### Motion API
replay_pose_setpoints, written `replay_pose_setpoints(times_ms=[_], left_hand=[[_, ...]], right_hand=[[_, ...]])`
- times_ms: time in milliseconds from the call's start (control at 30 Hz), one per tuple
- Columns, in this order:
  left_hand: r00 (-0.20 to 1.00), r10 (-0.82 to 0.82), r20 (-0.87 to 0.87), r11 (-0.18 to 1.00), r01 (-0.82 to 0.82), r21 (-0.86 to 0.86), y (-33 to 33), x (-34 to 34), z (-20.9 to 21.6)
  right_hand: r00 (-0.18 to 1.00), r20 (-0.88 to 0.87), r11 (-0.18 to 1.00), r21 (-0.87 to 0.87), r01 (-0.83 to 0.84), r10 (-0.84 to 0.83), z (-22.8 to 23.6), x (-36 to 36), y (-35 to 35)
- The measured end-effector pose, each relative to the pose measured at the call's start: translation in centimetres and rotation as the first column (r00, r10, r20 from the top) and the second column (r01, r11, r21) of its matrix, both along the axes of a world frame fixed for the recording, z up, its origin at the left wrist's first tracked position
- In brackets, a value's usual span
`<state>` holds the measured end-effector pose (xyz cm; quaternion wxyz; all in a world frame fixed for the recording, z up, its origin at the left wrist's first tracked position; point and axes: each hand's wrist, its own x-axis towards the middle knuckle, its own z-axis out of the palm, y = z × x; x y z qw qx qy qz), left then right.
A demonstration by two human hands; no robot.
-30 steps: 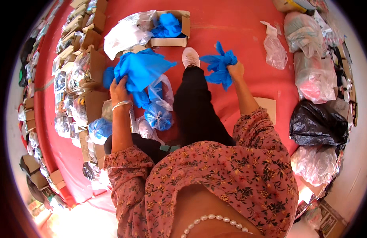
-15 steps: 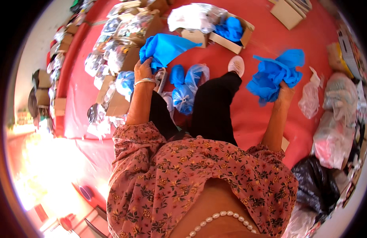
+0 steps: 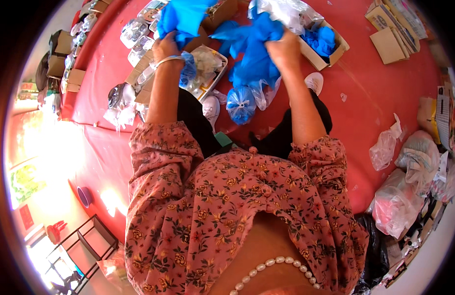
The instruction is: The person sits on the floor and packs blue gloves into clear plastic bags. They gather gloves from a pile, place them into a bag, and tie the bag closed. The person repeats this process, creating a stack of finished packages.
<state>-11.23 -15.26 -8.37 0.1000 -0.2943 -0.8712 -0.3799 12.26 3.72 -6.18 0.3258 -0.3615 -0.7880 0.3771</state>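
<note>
Gripped in my left hand (image 3: 166, 47) is a bright blue sheet of thin cloth-like material (image 3: 183, 18), raised at the far left. My right hand (image 3: 284, 51) is closed on a crumpled blue bundle (image 3: 257, 51) of similar material, which hangs down in folds. Below that bundle, a clear bag with blue contents (image 3: 241, 105) lies on the red floor between my feet. Just right of my left hand, another blue-filled clear bag (image 3: 187, 69) rests against a white tray (image 3: 212, 73) of clear plastic packets.
At the far right, an open carton (image 3: 335, 51) holds more blue material, with a white plastic bag (image 3: 289, 12) beside it. Flattened cardboard (image 3: 392, 42) lies farther right. Stuffed clear bags (image 3: 397, 201) line the right side. Boxed packets (image 3: 136, 37) stand at the left.
My right hand has swung left and forward with its blue bundle, nearer my left hand. My left hand has moved slightly farther away. The view has shifted.
</note>
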Motion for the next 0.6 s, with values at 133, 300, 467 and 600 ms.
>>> replay_pose_setpoints(times_ms=[133,300,467,600], left_hand=[[0.942,0.023,0.335,0.993,0.018,-0.12,2.3,-1.4,-4.2],[0.44,-0.266,0.858,0.886,-0.238,0.397,6.7,0.2,-3.4],[0.601,-0.402,0.69,0.88,0.045,0.473,6.0,0.3,-4.5],[0.539,-0.458,0.707,0.863,0.081,0.498,6.0,0.3,-4.6]], right_hand=[[0.929,0.359,0.995,-0.069,-0.072,0.092,-8.3,-4.2,-2.4],[0.789,0.613,0.999,-0.05,-0.012,0.041,-17.2,-3.6,-4.4],[0.656,0.743,0.99,-0.133,-0.051,0.134,-23.3,-3.1,-5.2],[0.484,0.821,0.948,-0.31,-0.066,0.302,-24.8,-2.9,-5.7]])
